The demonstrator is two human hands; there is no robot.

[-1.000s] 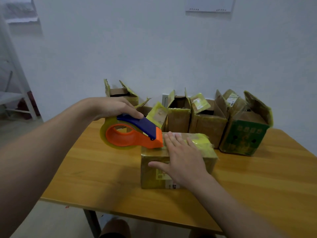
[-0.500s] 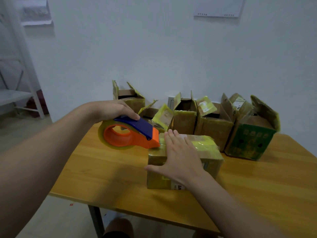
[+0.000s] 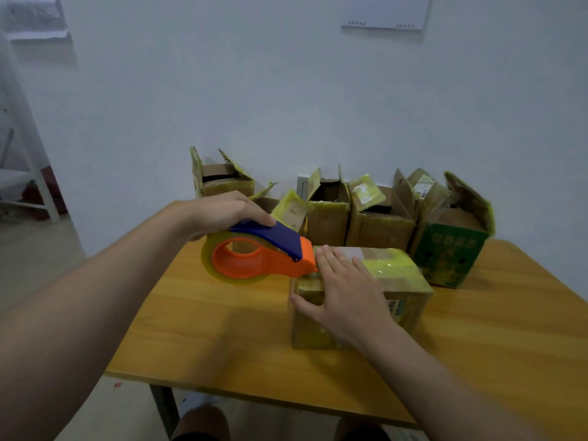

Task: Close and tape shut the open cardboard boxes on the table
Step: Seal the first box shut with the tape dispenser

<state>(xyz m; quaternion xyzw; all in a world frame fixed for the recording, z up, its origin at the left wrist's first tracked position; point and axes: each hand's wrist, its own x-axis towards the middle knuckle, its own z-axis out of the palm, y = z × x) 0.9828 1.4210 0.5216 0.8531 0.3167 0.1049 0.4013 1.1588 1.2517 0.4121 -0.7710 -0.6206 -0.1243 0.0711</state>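
A closed cardboard box (image 3: 401, 281) with yellowish tape on top stands in the middle of the wooden table (image 3: 222, 329). My right hand (image 3: 346, 294) lies flat on the box's top and left edge, fingers straight, thumb down its front. My left hand (image 3: 222, 214) grips the blue handle of an orange tape dispenser (image 3: 264, 259) with a clear tape roll. The dispenser's orange nose touches the box's top left edge, right beside my right fingertips. Behind stand several open boxes, flaps up: a brown box (image 3: 326, 214) and a green box (image 3: 448, 249) among them.
The open boxes line the back of the table against a white wall. A white socket plate (image 3: 302, 186) shows on the wall behind them. A white shelf frame (image 3: 28, 186) stands on the floor at the far left. My knees show below the table's front edge.
The dispenser's nose has stayed at the box's top left edge, shifting slightly against it. My right hand keeps pressing the top. The camera has turned a little, shifting everything right in view.
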